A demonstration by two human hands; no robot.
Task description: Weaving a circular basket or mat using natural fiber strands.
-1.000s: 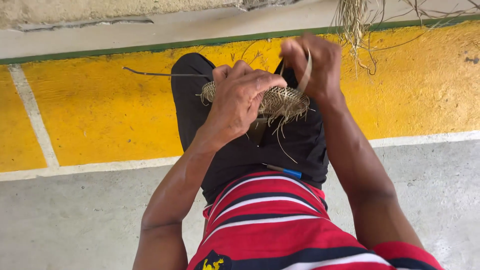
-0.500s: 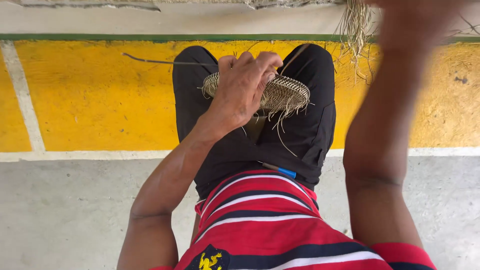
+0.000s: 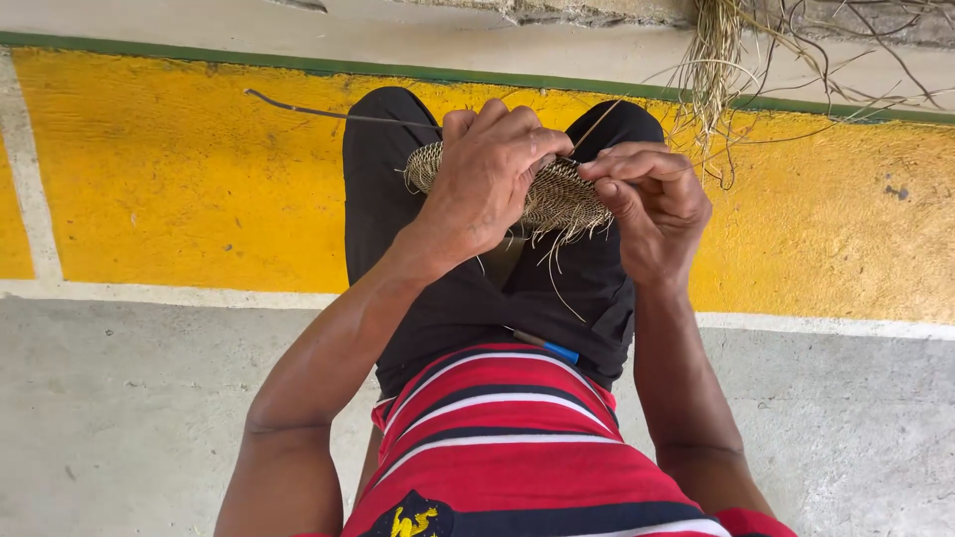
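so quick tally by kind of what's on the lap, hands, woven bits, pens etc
hands: 2, left and right
woven fibre disc: 1
long thin strand sticking out leftward: 1
blue pen at the waist: 1
total: 5

The person wears a short-sleeved shirt (image 3: pixel 517 447) in red, crossed by curved stripes of white and dark navy, filling the lower middle of the frame. A small yellow emblem on a dark patch (image 3: pixel 413 519) sits at its bottom edge. Above the shirt, toward the centre of the frame, are black shorts (image 3: pixel 398 229) covering both thighs. A blue pen-like object (image 3: pixel 547 346) shows at the pocket edge just above the shirt. Both forearms are bare, and the left hand (image 3: pixel 492 179) and right hand (image 3: pixel 652 204) carry no rings, watch or gloves.
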